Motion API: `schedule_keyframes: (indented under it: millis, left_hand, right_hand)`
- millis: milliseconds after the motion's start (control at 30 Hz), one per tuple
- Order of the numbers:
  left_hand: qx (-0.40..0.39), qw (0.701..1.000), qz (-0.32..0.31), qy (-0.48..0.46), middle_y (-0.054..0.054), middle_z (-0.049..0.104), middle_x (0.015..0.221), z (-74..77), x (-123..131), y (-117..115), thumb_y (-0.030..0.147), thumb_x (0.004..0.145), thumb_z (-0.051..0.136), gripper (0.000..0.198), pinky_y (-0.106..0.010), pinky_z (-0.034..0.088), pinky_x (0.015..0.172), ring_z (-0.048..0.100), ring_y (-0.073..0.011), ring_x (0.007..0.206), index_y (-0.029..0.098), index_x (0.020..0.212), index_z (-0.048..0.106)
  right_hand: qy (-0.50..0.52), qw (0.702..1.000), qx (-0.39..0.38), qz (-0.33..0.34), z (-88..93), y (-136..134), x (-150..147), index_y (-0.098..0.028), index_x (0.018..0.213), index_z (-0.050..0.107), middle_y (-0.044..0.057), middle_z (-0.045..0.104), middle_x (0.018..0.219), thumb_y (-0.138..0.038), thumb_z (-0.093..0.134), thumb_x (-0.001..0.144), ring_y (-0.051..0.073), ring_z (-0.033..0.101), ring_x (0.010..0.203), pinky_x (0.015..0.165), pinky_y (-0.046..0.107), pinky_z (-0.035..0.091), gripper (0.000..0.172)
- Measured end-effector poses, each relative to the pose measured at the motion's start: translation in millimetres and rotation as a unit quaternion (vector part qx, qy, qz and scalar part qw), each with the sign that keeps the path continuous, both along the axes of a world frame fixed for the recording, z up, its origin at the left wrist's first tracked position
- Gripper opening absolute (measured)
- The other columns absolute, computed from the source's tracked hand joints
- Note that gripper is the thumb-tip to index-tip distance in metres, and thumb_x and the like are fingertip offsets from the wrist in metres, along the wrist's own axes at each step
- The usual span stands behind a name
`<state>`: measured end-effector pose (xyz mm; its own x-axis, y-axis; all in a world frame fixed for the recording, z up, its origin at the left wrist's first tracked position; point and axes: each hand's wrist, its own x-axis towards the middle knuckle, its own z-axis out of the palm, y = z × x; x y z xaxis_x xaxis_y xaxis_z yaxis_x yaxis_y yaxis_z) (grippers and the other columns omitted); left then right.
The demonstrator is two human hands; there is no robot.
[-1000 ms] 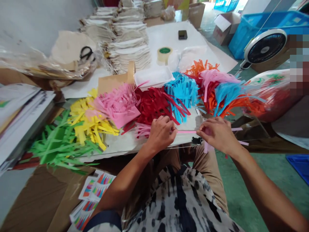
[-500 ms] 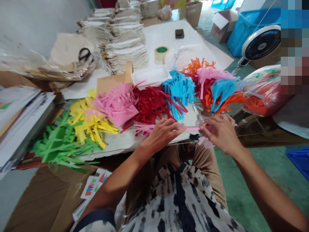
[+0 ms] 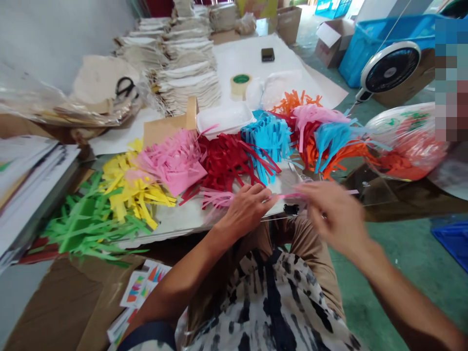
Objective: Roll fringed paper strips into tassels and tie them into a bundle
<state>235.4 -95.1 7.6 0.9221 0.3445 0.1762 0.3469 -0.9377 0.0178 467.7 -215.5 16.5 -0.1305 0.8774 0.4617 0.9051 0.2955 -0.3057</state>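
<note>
My left hand [image 3: 248, 208] is closed, pinching a pink fringed paper tassel by its twisted middle [image 3: 290, 196] at the table's front edge. The tassel's fringe [image 3: 217, 199] fans out to the left of that hand. My right hand [image 3: 336, 212] is smeared by motion at the right end of the pink twist, so its grip is unclear. Just below the twist, a black clip [image 3: 291, 209] sits on the table edge. Piles of fringed paper lie behind my hands: red [image 3: 228, 161], blue [image 3: 268, 139], pink [image 3: 175, 158], yellow [image 3: 127, 175] and green [image 3: 86, 219].
A white plastic tray [image 3: 224, 119] stands behind the piles, with a tape roll [image 3: 240, 87] farther back. Stacks of pale bags [image 3: 188, 78] fill the back left. Scissors [image 3: 125, 87] lie at left. A fan [image 3: 391, 68] and a plastic-wrapped bundle [image 3: 409, 139] are at right.
My right hand has shifted slightly and turned, now blurred, beside the pink twist. The left hand keeps its hold on the tassel. The whole view has shifted slightly.
</note>
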Motion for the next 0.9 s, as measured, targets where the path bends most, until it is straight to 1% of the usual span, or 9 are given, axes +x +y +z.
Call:
schedule_keyframes:
  millis: [100,200,300,367,433,500,633,733,900]
  left_hand:
    - [0.010,1.000,0.005,-0.008,-0.007,0.074,0.123,-2.5,-4,-3,0.018,0.106,0.052,0.033,-0.042,0.044,0.086,0.062,-0.0258,0.110,0.022,0.136,0.066]
    - [0.015,1.000,0.017,-0.017,-0.007,0.074,0.126,-4.9,-21,-1,0.016,0.104,0.055,0.032,-0.042,0.045,0.092,0.061,-0.0255,0.116,0.020,0.133,0.068]
    - [0.035,0.997,0.043,-0.046,-0.007,0.077,0.123,-1.4,-46,3,0.014,0.101,0.059,0.029,-0.045,0.044,0.098,0.061,-0.0272,0.120,0.023,0.124,0.074]
    - [0.039,0.994,0.075,-0.076,-0.006,0.079,0.121,5.2,-56,3,0.013,0.097,0.063,0.026,-0.049,0.042,0.103,0.061,-0.0295,0.120,0.025,0.115,0.077]
    - [0.030,0.990,0.098,-0.101,-0.006,0.078,0.124,11.7,-52,2,0.014,0.092,0.067,0.026,-0.054,0.038,0.111,0.061,-0.0315,0.122,0.026,0.112,0.078]
    - [0.020,0.988,0.096,-0.115,-0.007,0.076,0.128,13.9,-37,-1,0.019,0.092,0.068,0.026,-0.054,0.037,0.114,0.060,-0.0313,0.124,0.025,0.116,0.077]
    - [0.013,0.994,0.060,-0.092,-0.008,0.078,0.108,2.5,-1,-1,0.026,0.102,0.063,0.016,-0.043,0.049,0.090,0.065,-0.0263,0.104,0.020,0.107,0.077]
    - [0.032,0.996,0.070,-0.053,-0.009,0.074,0.093,-6.0,7,1,0.017,0.102,0.061,0.015,-0.039,0.045,0.073,0.064,-0.0247,0.090,0.016,0.095,0.075]
    - [0.066,0.994,0.047,-0.071,-0.011,0.076,0.094,1.9,0,-12,0.011,0.103,0.054,0.021,-0.038,0.044,0.071,0.067,-0.0236,0.087,0.014,0.101,0.075]
  right_hand:
    - [-0.066,0.998,-0.023,0.001,-20.8,7,-27,-0.013,0.139,0.069,0.016,0.074,0.134,-0.008,0.054,0.096,0.031,0.069,0.122,0.109,0.051,0.057,0.046]
    - [-0.089,0.996,-0.024,-0.007,-35.2,8,-34,-0.009,0.137,0.069,0.016,0.073,0.136,-0.010,0.053,0.099,0.031,0.069,0.123,0.108,0.048,0.057,0.042]
    - [-0.089,0.996,-0.020,0.008,-34.5,11,-26,-0.012,0.132,0.072,0.012,0.076,0.131,-0.015,0.054,0.102,0.029,0.070,0.117,0.103,0.044,0.058,0.035]
    - [-0.094,0.995,-0.016,0.014,-29.3,17,-21,-0.014,0.125,0.075,0.010,0.078,0.124,-0.020,0.057,0.104,0.027,0.071,0.108,0.093,0.041,0.059,0.028]
    - [-0.102,0.995,-0.012,0.017,-24.4,25,-16,-0.017,0.115,0.078,0.008,0.080,0.114,-0.027,0.059,0.105,0.026,0.071,0.099,0.081,0.039,0.056,0.023]
    - [-0.120,0.992,-0.012,0.029,-22.2,34,-14,-0.018,0.105,0.079,0.007,0.080,0.103,-0.029,0.059,0.106,0.025,0.069,0.091,0.074,0.038,0.051,0.023]
    - [-0.184,0.982,-0.010,0.046,-25.9,41,-11,-0.017,0.100,0.077,0.009,0.078,0.093,-0.022,0.058,0.106,0.024,0.065,0.087,0.076,0.036,0.043,0.021]
    - [-0.215,0.976,0.007,0.025,-27.0,38,-15,-0.016,0.101,0.076,0.009,0.077,0.096,-0.019,0.058,0.106,0.023,0.063,0.088,0.076,0.036,0.040,0.018]
    - [-0.202,0.978,0.053,0.016,-9.1,31,-29,-0.019,0.106,0.075,0.006,0.079,0.099,-0.023,0.062,0.105,0.023,0.063,0.092,0.080,0.039,0.038,0.014]
